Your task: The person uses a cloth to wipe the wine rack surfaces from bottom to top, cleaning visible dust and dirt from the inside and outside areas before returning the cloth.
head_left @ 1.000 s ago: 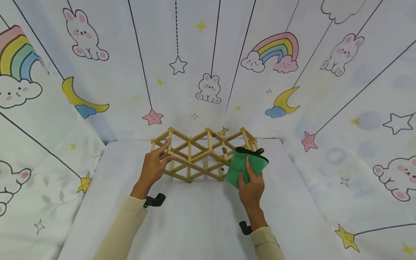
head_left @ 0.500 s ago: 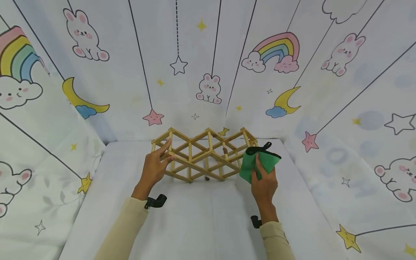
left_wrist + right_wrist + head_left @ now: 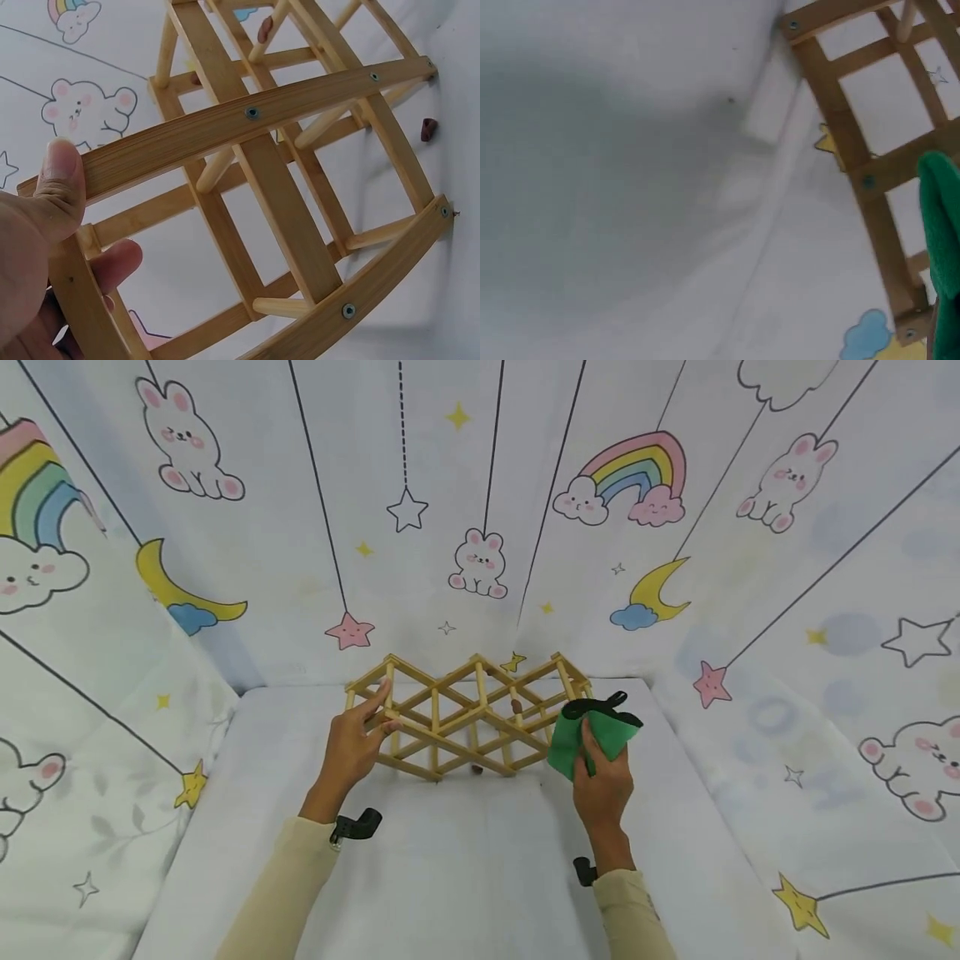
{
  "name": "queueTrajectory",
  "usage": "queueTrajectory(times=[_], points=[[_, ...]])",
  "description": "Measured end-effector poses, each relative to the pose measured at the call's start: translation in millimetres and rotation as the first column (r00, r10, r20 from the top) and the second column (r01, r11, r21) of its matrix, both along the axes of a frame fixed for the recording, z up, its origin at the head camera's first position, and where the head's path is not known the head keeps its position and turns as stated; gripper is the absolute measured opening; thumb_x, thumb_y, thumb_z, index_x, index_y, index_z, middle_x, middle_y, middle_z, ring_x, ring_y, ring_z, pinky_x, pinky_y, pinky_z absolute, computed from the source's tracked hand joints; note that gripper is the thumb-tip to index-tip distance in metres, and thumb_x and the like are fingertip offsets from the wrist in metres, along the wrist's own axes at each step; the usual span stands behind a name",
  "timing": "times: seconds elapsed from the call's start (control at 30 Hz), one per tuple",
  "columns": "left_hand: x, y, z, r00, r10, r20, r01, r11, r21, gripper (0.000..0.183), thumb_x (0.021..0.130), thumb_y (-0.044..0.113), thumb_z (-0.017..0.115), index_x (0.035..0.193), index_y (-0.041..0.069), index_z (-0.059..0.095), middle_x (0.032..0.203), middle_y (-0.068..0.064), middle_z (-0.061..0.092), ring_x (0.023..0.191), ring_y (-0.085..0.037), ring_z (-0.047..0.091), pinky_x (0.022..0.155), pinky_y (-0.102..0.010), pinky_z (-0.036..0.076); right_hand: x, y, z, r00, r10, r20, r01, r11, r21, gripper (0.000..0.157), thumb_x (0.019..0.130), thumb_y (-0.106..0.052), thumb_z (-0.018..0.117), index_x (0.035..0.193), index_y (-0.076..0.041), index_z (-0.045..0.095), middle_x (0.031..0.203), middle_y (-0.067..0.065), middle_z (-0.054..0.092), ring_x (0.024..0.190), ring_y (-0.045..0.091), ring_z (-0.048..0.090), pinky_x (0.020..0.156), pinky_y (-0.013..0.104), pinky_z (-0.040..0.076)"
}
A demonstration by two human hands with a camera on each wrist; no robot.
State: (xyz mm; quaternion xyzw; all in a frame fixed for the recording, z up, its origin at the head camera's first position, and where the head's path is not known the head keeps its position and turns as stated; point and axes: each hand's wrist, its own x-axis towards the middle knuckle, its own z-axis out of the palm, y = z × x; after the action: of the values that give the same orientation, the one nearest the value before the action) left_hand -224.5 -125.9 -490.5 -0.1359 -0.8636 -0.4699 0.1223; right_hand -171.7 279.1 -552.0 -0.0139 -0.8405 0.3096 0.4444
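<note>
A wooden lattice rack (image 3: 459,718) of crossed slats and round dowels stands on the white table near the back wall. My left hand (image 3: 352,747) grips its left end; in the left wrist view the thumb (image 3: 64,176) lies on a slat with fingers behind. My right hand (image 3: 606,789) holds a folded green cloth (image 3: 566,747) with black trim and a loop at the rack's right end. In the right wrist view the cloth (image 3: 943,225) overlaps the slats. A small brown piece (image 3: 265,28) sits on a dowel, and another brown piece (image 3: 428,129) lies on the table.
The white table (image 3: 465,868) stretches toward me in front of the rack. A white backdrop (image 3: 420,577) printed with bunnies, stars and rainbows rises close behind it and on both sides. Tiny dark specks (image 3: 731,100) dot the tabletop.
My right hand has moved right with the green cloth, then stayed almost still. A small brown piece has shifted from within the rack's right part to below its middle. The left hand keeps its grip.
</note>
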Motion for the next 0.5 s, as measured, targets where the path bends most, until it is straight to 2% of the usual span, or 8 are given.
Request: queueTrajectory(times=[0.1, 0.17, 0.2, 0.27, 0.33, 0.4, 0.43, 0.5], points=[[2.2, 1, 1.4, 1.0, -0.001, 0.016, 0.001, 1.0, -0.009, 0.073, 0.096, 0.025, 0.075, 0.162, 0.018, 0.045, 0.164, -0.004, 0.046, 0.133, -0.043, 0.063, 0.107, -0.057, 0.054, 3.8, 13, -14.8, 0.983, -0.089, 0.159, 0.097, 0.994, -0.046, 0.055, 0.09, 0.003, 0.069, 0.142, -0.018, 0.071, 0.143, 0.028, 0.062, 0.117, 0.048, 0.068, 0.084, 0.067, 0.057], [3.8, 1, 2.5, 1.0, 0.005, 0.018, -0.005, 1.0, -0.017, 0.073, 0.096, 0.026, 0.076, 0.161, 0.018, 0.046, 0.164, -0.004, 0.047, 0.133, -0.044, 0.064, 0.107, -0.058, 0.054, 9.0, 21, -22.1, 0.96, -0.148, 0.237, 0.171, 0.982, -0.076, 0.056, 0.09, 0.003, 0.069, 0.143, -0.018, 0.07, 0.143, 0.028, 0.062, 0.12, 0.048, 0.067, 0.086, 0.068, 0.056], [4.6, 1, 3.3, 1.0, 0.008, 0.018, -0.007, 1.0, -0.016, 0.072, 0.095, 0.026, 0.076, 0.161, 0.018, 0.046, 0.163, -0.004, 0.047, 0.132, -0.044, 0.064, 0.107, -0.058, 0.054, 11.2, 24, -23.2, 0.958, -0.164, 0.237, 0.19, 0.977, -0.093, 0.058, 0.09, 0.004, 0.069, 0.143, -0.018, 0.069, 0.143, 0.027, 0.063, 0.121, 0.048, 0.066, 0.087, 0.067, 0.055], [5.5, 0, 3.9, 1.0, 0.013, 0.011, -0.013, 1.0, -0.017, 0.072, 0.095, 0.024, 0.076, 0.161, 0.017, 0.047, 0.163, -0.004, 0.048, 0.131, -0.045, 0.065, 0.106, -0.059, 0.054, 13.9, 24, -20.9, 0.972, -0.158, 0.173, 0.182, 0.975, -0.13, 0.061, 0.089, 0.004, 0.069, 0.144, -0.021, 0.068, 0.144, 0.024, 0.063, 0.125, 0.044, 0.065, 0.094, 0.057, 0.057], [5.4, -2, 4.2, 1.0, 0.017, 0.0, -0.017, 1.0, -0.014, 0.071, 0.095, 0.023, 0.076, 0.16, 0.017, 0.048, 0.163, -0.005, 0.049, 0.13, -0.044, 0.065, 0.106, -0.058, 0.054, 12.0, 18, -12.1, 0.995, -0.101, 0.024, 0.104, 0.982, -0.157, 0.06, 0.09, 0.005, 0.07, 0.144, -0.02, 0.068, 0.146, 0.023, 0.062, 0.127, 0.042, 0.064, 0.101, 0.042, 0.057], [4.7, -3, 4.4, 1.0, 0.013, -0.005, -0.013, 1.0, -0.009, 0.071, 0.096, 0.023, 0.076, 0.16, 0.016, 0.048, 0.163, -0.005, 0.048, 0.13, -0.043, 0.066, 0.106, -0.058, 0.054, 6.8, 8, -1.1, 0.995, -0.021, -0.097, 0.008, 0.99, -0.137, 0.059, 0.09, 0.006, 0.071, 0.143, -0.019, 0.069, 0.148, 0.022, 0.061, 0.128, 0.04, 0.064, 0.106, 0.026, 0.052], [4.1, -3, 4.5, 1.0, 0.013, -0.005, -0.013, 1.0, -0.007, 0.071, 0.096, 0.024, 0.076, 0.16, 0.017, 0.047, 0.163, -0.005, 0.048, 0.13, -0.043, 0.065, 0.107, -0.057, 0.054, 3.5, 4, 3.3, 0.993, 0.008, -0.114, -0.021, 0.993, -0.116, 0.058, 0.091, 0.006, 0.071, 0.144, -0.019, 0.069, 0.149, 0.021, 0.06, 0.128, 0.039, 0.064, 0.105, 0.021, 0.049], [3.1, -2, 4.3, 1.0, 0.011, 0.004, -0.011, 1.0, 0.001, 0.071, 0.096, 0.025, 0.076, 0.161, 0.018, 0.047, 0.163, -0.004, 0.047, 0.132, -0.043, 0.065, 0.107, -0.057, 0.053, -3.1, -1, 6.6, 0.994, 0.039, -0.104, -0.049, 0.995, -0.092, 0.057, 0.091, 0.006, 0.071, 0.142, -0.017, 0.07, 0.149, 0.023, 0.06, 0.127, 0.041, 0.064, 0.105, 0.028, 0.054]])
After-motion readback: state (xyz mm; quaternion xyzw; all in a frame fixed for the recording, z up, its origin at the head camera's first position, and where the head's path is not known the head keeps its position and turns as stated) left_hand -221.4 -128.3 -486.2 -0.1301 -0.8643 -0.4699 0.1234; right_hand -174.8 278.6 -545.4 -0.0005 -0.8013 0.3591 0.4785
